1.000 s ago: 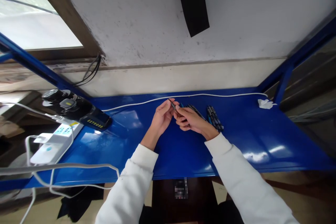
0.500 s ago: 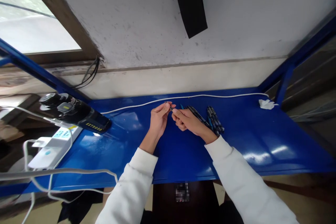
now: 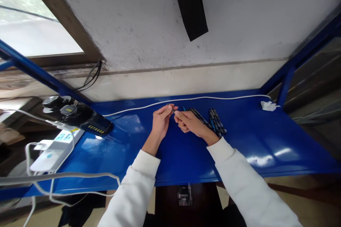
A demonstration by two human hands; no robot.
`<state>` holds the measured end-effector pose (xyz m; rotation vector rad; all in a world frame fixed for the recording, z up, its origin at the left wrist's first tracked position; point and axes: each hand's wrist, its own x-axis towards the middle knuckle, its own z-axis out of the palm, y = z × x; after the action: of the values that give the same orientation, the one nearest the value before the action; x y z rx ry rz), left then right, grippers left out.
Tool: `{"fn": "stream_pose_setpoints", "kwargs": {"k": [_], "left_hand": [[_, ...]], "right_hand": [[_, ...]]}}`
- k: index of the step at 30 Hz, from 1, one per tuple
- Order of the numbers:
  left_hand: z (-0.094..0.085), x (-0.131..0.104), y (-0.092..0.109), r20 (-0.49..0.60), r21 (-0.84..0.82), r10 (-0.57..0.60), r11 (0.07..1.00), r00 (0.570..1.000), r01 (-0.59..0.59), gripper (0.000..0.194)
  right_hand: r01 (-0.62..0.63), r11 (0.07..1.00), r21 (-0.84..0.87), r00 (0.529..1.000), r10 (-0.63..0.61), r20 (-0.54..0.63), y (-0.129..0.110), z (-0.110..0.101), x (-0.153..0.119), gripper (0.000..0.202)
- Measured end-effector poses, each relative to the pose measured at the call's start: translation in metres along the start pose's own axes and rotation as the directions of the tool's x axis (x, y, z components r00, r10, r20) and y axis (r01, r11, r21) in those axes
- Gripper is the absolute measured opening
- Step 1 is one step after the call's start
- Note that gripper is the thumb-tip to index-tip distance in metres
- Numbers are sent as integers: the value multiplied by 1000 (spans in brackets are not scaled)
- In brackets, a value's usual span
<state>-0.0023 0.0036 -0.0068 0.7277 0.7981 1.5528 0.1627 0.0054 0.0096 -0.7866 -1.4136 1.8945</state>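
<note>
Over the middle of the blue metal shelf [image 3: 186, 152], my left hand [image 3: 161, 122] and my right hand [image 3: 190, 122] meet at the fingertips. Between them they pinch a small dark pen [image 3: 172, 107], the left hand at its tip end and the right hand on its body. Both arms wear white sleeves. Just right of my right hand lie two bunches of dark pens: one close bundle [image 3: 198, 114] and another [image 3: 217, 120] further right. Part of the held pen is hidden inside my right fingers.
A white cable [image 3: 186, 98] runs along the shelf's back edge to a crumpled white tissue [image 3: 268, 105] at the right. At the left sit a black device [image 3: 77, 115], a white power strip [image 3: 54, 145] and loose white cords [image 3: 66, 177]. Blue frame posts stand at both ends.
My hands slid slightly left and apart along the pen, so its tip now shows beyond my left fingers. The view shifted a little; the pen bundles stayed put.
</note>
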Motion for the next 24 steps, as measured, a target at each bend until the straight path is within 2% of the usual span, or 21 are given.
{"fn": "stream_pose_setpoints", "kwargs": {"k": [6,11,13,18,21,24], "left_hand": [[-2,-1,-1,-4,12,17,1000,1000,-17,41],[-3,-1,-4,-29,35,55,998,998,-54,37],[-1,-1,-3,-7,16,69,998,998,-69,35],[2,-3,4,140,-55,-17,998,990,25,46],[1,-2,4,133,-65,-22,997,991,31,45],[-2,-1,1,74,-58,-18,998,997,23,37]], "right_hand": [[26,998,-53,1000,-26,-13,6,-1,1,53],[144,937,-317,981,-178,-82,10,-3,-1,49],[179,909,-376,969,-228,-90,10,-4,-1,48],[155,948,-278,979,-186,-85,13,-9,2,46],[125,967,-224,985,-149,-92,14,-11,3,48],[115,968,-223,988,-135,-76,15,-11,3,48]]}}
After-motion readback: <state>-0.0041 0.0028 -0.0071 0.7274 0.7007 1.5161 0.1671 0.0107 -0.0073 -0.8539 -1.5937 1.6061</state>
